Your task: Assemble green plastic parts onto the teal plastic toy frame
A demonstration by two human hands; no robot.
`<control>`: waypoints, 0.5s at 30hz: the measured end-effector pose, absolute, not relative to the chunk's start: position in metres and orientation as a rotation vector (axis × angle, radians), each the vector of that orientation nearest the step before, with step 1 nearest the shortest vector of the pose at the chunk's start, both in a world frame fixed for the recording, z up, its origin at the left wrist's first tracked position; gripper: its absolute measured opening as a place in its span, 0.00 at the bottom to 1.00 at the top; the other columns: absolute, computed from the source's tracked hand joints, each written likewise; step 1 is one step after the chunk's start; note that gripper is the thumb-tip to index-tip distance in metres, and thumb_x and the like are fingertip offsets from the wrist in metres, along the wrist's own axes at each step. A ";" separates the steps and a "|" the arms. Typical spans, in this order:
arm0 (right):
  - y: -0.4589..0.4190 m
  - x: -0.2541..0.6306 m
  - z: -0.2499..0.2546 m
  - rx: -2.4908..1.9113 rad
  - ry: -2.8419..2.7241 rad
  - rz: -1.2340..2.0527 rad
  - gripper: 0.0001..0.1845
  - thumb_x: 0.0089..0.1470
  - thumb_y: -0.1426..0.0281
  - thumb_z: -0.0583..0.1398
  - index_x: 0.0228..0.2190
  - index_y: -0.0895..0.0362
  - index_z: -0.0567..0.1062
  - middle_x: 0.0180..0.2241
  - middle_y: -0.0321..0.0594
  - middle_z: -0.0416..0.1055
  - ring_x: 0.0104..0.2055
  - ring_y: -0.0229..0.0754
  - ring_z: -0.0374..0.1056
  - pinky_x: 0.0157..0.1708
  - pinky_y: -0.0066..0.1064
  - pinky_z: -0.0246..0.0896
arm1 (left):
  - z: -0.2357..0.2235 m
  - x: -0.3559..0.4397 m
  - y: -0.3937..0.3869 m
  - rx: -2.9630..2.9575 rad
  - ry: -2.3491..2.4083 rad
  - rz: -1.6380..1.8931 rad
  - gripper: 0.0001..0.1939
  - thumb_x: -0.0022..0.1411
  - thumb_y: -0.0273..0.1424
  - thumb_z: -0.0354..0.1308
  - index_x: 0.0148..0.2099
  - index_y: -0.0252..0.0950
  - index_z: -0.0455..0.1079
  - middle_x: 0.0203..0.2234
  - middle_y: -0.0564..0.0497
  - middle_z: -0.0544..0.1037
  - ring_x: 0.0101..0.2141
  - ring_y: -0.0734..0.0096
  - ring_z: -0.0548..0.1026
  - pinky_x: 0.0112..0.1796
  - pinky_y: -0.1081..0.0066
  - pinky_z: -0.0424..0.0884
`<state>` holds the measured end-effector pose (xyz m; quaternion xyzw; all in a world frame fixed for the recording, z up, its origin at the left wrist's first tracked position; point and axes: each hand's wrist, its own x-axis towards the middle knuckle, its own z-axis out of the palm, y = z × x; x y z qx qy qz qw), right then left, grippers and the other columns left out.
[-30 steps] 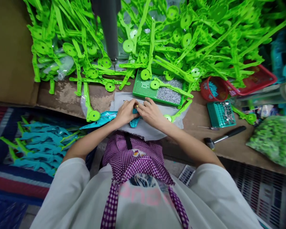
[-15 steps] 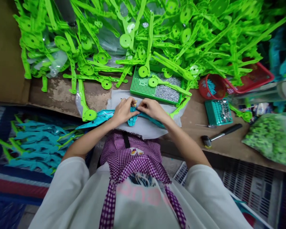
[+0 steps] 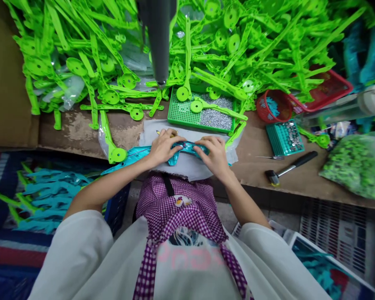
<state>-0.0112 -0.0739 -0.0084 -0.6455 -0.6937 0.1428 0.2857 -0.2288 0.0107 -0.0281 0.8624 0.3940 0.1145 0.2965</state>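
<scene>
A long teal plastic part point(image 3: 139, 153) lies across a pale cloth point(image 3: 192, 170) at the front edge of the bench. My left hand point(image 3: 161, 148) is closed around the middle of it, with thumb and fingertips on a joint near a short teal piece that sticks out toward me. My right hand point(image 3: 215, 155) grips the part farther right, fingers on the far side and thumb on the near side. What lies under the fingertips is partly hidden. Beyond my hands, a green perforated tray point(image 3: 183, 112) holds many small metal pieces, with a bright green plastic arm point(image 3: 217, 110) lying across it.
A dark powered screwdriver point(image 3: 159, 41) hangs over the heap of green arms point(image 3: 253, 41). Rightward sit a red basket point(image 3: 265, 110), a teal box point(image 3: 276, 139) of metal bits, a hammer point(image 3: 290, 168) and a bag point(image 3: 358, 166) of green pieces. Teal parts point(image 3: 50, 200) are stacked lower left.
My right hand has shifted right along the teal part, away from my left hand, and its fingers have spread wider. The hanging screwdriver appears farther right and lower. The view has shifted slightly.
</scene>
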 end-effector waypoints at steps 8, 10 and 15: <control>-0.088 -0.011 -0.025 -1.882 -1.866 0.305 0.24 0.66 0.54 0.55 0.54 0.54 0.75 0.52 0.50 0.75 0.55 0.53 0.69 0.53 0.48 0.57 | -0.037 -0.230 0.015 2.372 0.922 0.343 0.12 0.69 0.37 0.58 0.50 0.47 0.81 0.52 0.46 0.74 0.48 0.56 0.68 0.49 0.57 0.68; -0.085 -0.016 -0.027 -1.916 -1.890 0.310 0.23 0.66 0.54 0.54 0.53 0.53 0.75 0.52 0.49 0.76 0.55 0.52 0.69 0.53 0.47 0.54 | -0.037 -0.230 0.018 2.357 0.892 0.334 0.12 0.69 0.36 0.59 0.50 0.45 0.81 0.49 0.46 0.76 0.48 0.57 0.68 0.49 0.58 0.68; -0.079 -0.020 -0.024 -1.877 -1.960 0.386 0.16 0.68 0.61 0.53 0.43 0.51 0.80 0.45 0.42 0.79 0.49 0.48 0.71 0.51 0.45 0.49 | -0.036 -0.230 0.019 2.333 0.899 0.339 0.11 0.69 0.36 0.59 0.49 0.44 0.81 0.47 0.47 0.77 0.47 0.58 0.69 0.49 0.58 0.68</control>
